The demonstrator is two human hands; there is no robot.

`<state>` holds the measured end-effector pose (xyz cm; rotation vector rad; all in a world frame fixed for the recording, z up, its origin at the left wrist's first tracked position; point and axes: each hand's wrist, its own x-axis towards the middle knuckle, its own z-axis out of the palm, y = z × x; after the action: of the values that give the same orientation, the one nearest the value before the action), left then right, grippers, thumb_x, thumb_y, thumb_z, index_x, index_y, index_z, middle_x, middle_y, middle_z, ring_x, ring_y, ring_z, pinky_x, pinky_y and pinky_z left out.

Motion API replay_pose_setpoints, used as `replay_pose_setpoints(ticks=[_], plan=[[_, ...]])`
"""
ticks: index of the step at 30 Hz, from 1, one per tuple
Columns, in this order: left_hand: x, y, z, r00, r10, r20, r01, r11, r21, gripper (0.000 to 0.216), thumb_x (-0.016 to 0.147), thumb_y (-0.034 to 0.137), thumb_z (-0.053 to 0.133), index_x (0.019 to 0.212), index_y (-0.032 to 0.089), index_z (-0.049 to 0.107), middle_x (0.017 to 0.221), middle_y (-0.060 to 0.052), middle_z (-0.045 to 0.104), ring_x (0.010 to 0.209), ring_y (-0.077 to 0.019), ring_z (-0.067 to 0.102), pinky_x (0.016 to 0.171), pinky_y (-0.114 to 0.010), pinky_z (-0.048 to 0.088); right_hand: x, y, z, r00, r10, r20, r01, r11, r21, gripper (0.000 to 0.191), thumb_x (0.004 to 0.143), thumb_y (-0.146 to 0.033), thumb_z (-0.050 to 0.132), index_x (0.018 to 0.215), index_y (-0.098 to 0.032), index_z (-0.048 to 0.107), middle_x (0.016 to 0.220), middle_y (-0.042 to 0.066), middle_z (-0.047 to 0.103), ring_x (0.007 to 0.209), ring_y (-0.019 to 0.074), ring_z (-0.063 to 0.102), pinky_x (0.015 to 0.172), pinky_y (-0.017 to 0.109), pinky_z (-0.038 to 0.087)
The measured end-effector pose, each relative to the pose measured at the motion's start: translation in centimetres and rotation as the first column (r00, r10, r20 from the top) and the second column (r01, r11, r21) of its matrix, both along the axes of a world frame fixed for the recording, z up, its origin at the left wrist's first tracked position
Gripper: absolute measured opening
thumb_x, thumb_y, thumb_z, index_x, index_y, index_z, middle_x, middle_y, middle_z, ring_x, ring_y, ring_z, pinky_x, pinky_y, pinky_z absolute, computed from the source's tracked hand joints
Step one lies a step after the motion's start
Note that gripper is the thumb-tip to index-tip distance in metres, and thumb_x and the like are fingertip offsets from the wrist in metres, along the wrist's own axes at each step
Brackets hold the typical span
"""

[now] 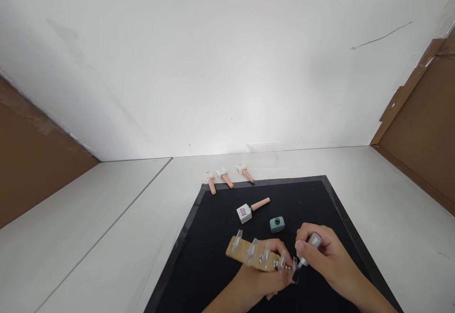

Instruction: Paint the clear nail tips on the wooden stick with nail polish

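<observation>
L hand clamped on wooden nail-tip stick. R hand pinching silver brush cap at the stick's 3 o'clock end (hands nearly touching). Best: brace wrists on black mat, light strokes. Open teal bottle at 12 o'clock.

Hidden and cut-off parts around the two hands

The bottom edge cuts off both forearms and the near side of the black mat. The left hand covers one end of the wooden strip. The brush tip below the silver brush handle, in the right hand, is too small to see. The labels on the three small bottles are unreadable.
</observation>
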<state>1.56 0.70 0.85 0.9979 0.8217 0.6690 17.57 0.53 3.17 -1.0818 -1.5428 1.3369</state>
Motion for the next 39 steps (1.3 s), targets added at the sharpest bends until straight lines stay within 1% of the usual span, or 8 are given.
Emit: replay_pose_setpoints(ticks=[4, 7, 12, 18, 23, 30, 34, 39], plan=[[0.0, 0.0, -0.3, 1.0, -0.006, 0.025, 0.006, 1.0, 0.007, 0.027, 0.054, 0.029, 0.076, 0.061, 0.015, 0.054, 0.046, 0.008, 0.048, 0.031, -0.0001, 0.032, 0.029, -0.013, 0.025, 0.0, 0.0, 0.1, 1.0, -0.002, -0.008, 0.002, 0.999, -0.036, 0.039, 0.08, -0.046, 0.058, 0.054, -0.019, 0.049, 0.05, -0.004, 0.039, 0.047, 0.0107, 0.031, 0.044, 0.024, 0.025], [0.0, 0.0, -0.5, 1.0, -0.015, 0.027, 0.015, 1.0, 0.001, 0.026, 0.054, 0.029, 0.075, 0.06, 0.015, 0.054, 0.046, 0.006, 0.05, 0.031, -0.0008, 0.033, 0.028, -0.013, 0.025, -0.2, 0.0, 0.3, 0.999, 0.003, -0.037, -0.006, 0.997, -0.074, 0.043, 0.078, -0.052, 0.06, 0.053, -0.019, 0.047, 0.049, -0.004, 0.038, 0.047, 0.0104, 0.03, 0.044, 0.023, 0.025], [-0.1, -0.2, -0.8, 1.0, 0.002, 0.006, -0.002, 1.0, 0.001, 0.025, 0.054, 0.026, 0.075, 0.059, 0.014, 0.054, 0.046, 0.006, 0.05, 0.032, -0.0003, 0.032, 0.029, -0.013, 0.026, -0.4, 0.0, 0.7, 0.995, -0.038, -0.093, 0.025, 0.991, -0.129, 0.047, 0.073, -0.057, 0.065, 0.053, -0.018, 0.048, 0.049, -0.006, 0.036, 0.047, 0.0091, 0.028, 0.045, 0.023, 0.024], [-0.1, -0.3, -0.7, 1.0, 0.0, -0.013, 0.0, 1.0, -0.018, 0.032, 0.051, 0.033, 0.077, 0.06, 0.013, 0.054, 0.048, 0.005, 0.052, 0.031, -0.0002, 0.034, 0.028, -0.013, 0.027, -0.4, 0.1, 0.7, 0.991, -0.053, -0.121, 0.031, 0.984, -0.175, 0.05, 0.07, -0.059, 0.067, 0.051, -0.017, 0.049, 0.049, -0.006, 0.037, 0.046, 0.0084, 0.03, 0.045, 0.022, 0.024], [-0.2, -0.4, -0.5, 1.0, -0.006, -0.006, 0.006, 1.0, 0.0, 0.04, 0.05, 0.042, 0.08, 0.058, 0.013, 0.054, 0.049, 0.005, 0.05, 0.031, 0.0004, 0.034, 0.028, -0.013, 0.027, -0.2, 0.0, 0.2, 0.986, -0.087, -0.139, 0.064, 0.985, -0.16, 0.053, 0.072, -0.064, 0.061, 0.052, -0.017, 0.049, 0.05, -0.005, 0.038, 0.046, 0.0085, 0.029, 0.045, 0.022, 0.023], [-0.3, -0.3, -0.9, 1.0, -0.008, -0.022, 0.009, 1.0, 0.008, 0.045, 0.048, 0.048, 0.08, 0.059, 0.013, 0.055, 0.048, 0.005, 0.05, 0.032, 0.0004, 0.034, 0.028, -0.012, 0.028, -0.1, 0.1, -0.2, 0.982, -0.111, -0.155, 0.09, 0.986, -0.137, 0.052, 0.073, -0.064, 0.06, 0.054, -0.017, 0.049, 0.053, -0.005, 0.04, 0.047, 0.0086, 0.03, 0.046, 0.022, 0.024], [-0.3, -0.3, -1.0, 0.999, -0.016, -0.031, 0.017, 1.0, 0.01, 0.043, 0.049, 0.046, 0.08, 0.06, 0.013, 0.055, 0.047, 0.005, 0.05, 0.031, 0.0004, 0.034, 0.028, -0.012, 0.028, -0.2, 0.1, 0.1, 0.987, -0.07, -0.146, 0.053, 0.992, -0.117, 0.051, 0.074, -0.063, 0.06, 0.055, -0.017, 0.049, 0.052, -0.005, 0.04, 0.048, 0.009, 0.031, 0.046, 0.022, 0.026], [-0.3, -0.3, -1.3, 0.999, -0.013, -0.039, 0.014, 1.0, 0.011, 0.035, 0.051, 0.037, 0.079, 0.059, 0.013, 0.056, 0.047, 0.005, 0.05, 0.03, 0.0003, 0.034, 0.028, -0.012, 0.028, -0.3, 0.0, 0.5, 0.986, -0.022, -0.163, 0.007, 0.996, -0.091, 0.051, 0.075, -0.063, 0.059, 0.054, -0.017, 0.048, 0.051, -0.005, 0.039, 0.048, 0.009, 0.03, 0.046, 0.022, 0.028]])
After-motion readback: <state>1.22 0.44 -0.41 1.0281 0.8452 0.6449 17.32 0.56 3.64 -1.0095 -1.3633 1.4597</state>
